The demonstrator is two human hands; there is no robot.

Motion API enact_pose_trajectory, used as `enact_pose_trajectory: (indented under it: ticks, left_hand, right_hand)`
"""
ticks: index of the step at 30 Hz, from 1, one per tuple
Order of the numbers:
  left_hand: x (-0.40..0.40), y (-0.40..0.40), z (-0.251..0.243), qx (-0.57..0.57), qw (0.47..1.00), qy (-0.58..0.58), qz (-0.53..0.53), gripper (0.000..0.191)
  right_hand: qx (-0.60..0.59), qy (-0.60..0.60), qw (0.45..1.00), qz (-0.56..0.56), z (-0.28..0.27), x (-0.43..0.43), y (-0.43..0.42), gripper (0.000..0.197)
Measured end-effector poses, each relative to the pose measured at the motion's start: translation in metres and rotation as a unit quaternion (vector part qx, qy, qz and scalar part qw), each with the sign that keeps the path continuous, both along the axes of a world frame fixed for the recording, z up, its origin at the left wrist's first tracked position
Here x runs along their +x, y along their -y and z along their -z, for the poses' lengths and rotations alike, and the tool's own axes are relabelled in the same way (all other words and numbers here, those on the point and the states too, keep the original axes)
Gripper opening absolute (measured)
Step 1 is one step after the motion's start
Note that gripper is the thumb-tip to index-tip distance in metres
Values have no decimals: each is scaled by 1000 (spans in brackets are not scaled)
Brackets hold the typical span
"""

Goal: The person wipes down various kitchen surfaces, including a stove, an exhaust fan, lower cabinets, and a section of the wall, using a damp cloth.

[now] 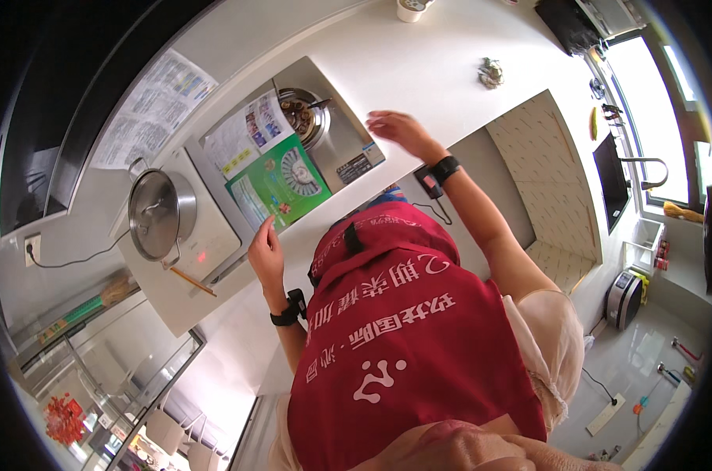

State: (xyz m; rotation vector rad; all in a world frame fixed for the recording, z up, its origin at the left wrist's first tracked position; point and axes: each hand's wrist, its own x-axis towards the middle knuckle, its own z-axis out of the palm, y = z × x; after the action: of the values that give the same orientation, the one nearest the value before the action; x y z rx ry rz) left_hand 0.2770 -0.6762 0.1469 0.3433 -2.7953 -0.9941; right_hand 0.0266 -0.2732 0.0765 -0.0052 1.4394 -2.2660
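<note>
My left hand (266, 253) is raised beside the lower corner of a green printed leaflet (285, 181) and holds nothing. That leaflet and a white printed sheet (247, 138) lie over part of a stainless steel gas hob (347, 147). The hob's round burner (300, 118) shows beyond the papers. Past the hob's right edge my right hand (397, 130) hangs over the white countertop, slightly blurred, with nothing visible in it. To the left, a lidded steel pot (162, 215) stands on a white induction cooker (214, 247) with a red light lit.
A pair of wooden chopsticks (191, 281) lies at the cooker's front edge. Printed paper (156, 109) covers the wall side. A crumpled item (491, 73) lies on the counter, with a white cup (413, 9) farther back. A black sink (612, 179) is at right.
</note>
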Motion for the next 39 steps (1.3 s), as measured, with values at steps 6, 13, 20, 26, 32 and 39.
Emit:
enact_pose_trajectory:
  ticks: [6,13,20,26,32,39]
  left_hand:
    - [-23,-34,11,18,998,-12,62,26]
    - [-51,-88,-5,39,992,119,36,25]
    - [-49,-114,-19,-14,998,50,-22,22]
    - [-35,-129,-12,50,995,-15,-86,23]
    - [-77,-148,2,277,954,-116,3,29]
    - [-80,-125,0,534,823,-185,-60,36]
  right_hand:
    - [517,-202,791,258,92,-117,-270,50]
    - [610,-286,663,326,113,-208,-425,71]
    - [217,-217,924,229,160,-204,-342,36]
    - [617,-193,757,92,114,-142,-251,30]
    - [258,-89,941,-203,18,-88,-73,39]
    - [136,-252,876,-387,-95,33,160,50]
